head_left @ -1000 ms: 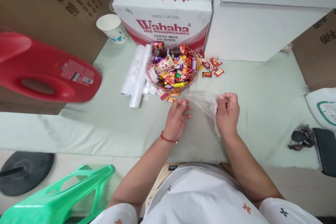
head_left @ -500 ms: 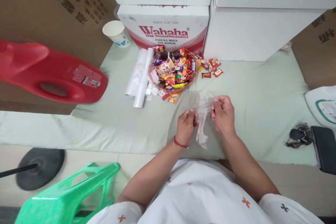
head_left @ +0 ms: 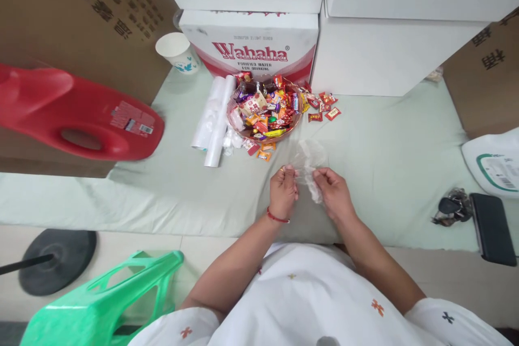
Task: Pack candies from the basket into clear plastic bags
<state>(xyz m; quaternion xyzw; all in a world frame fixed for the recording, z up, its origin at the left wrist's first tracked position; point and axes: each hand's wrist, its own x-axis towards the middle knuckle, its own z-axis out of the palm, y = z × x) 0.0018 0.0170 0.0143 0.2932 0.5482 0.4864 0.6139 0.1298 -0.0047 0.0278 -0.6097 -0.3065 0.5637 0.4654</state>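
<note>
A thin clear plastic bag point(head_left: 310, 159), crumpled, is stretched between my two hands just in front of the candy bowl. My left hand point(head_left: 284, 189), with a red cord at the wrist, pinches its left side. Fingertips of my right hand point(head_left: 332, 189) grip the bag's right side, lower down. Behind them stands a round clear bowl point(head_left: 239, 132) heaped with wrapped candies point(head_left: 273, 108). Loose red candies point(head_left: 324, 107) lie right of the bowl, and a few orange ones point(head_left: 264, 155) lie at its front.
Rolls of plastic film point(head_left: 219, 124) lie left of the bowl near a paper cup point(head_left: 178, 54). White boxes point(head_left: 259, 43) stand behind. A red jug point(head_left: 133, 124) is at left; keys point(head_left: 452, 206) and a black phone point(head_left: 492, 228) lie at right. Below is a green stool point(head_left: 101, 303).
My right hand has moved left and down, closer to my left hand, and grips the bag lower. The bag's hanging end looks shorter and more gathered. The view has shifted slightly.
</note>
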